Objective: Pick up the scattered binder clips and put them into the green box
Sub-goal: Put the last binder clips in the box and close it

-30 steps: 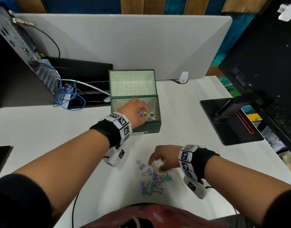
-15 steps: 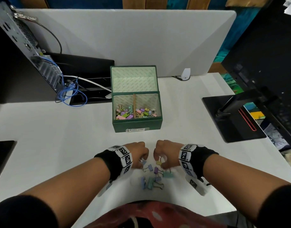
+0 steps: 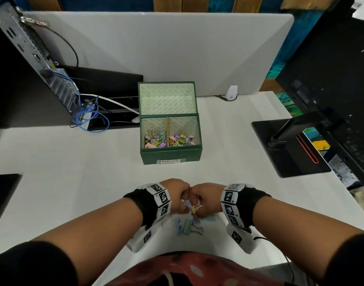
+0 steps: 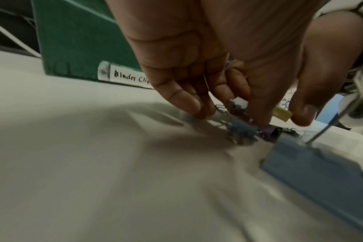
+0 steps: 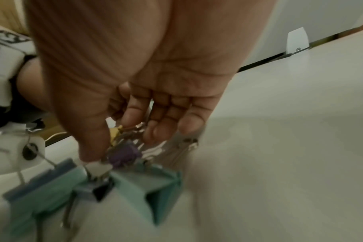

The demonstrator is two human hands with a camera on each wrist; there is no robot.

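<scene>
Your left hand (image 3: 178, 196) is curled over the near pile of binder clips (image 3: 188, 226) on the worktop (image 3: 74, 182); in the left wrist view its fingers (image 4: 186, 101) close down around a small blue clip (image 4: 241, 127), but whether they have it pinched cannot be told. Immediately to the right, almost touching it, your right hand (image 3: 205, 198) pinches a yellow clip (image 3: 194, 208) by its wire handle, with a purple clip (image 5: 122, 154) directly below the fingers (image 5: 155, 131). Several blue and teal clips lie just near of both hands. The green box (image 3: 170, 153) stands open, well apart on the far side, already holding many clips on both sides of its divider. Hazards: with both hands crowded over one pile, one hand may knock the other's clip loose. Interlocked wire handles may drag a second clip up and shed it during the carry to the box. A grip on a thin wire handle is likely weak; the clip may swing and fall short of the box wall. Separate the hands before lifting.
</scene>
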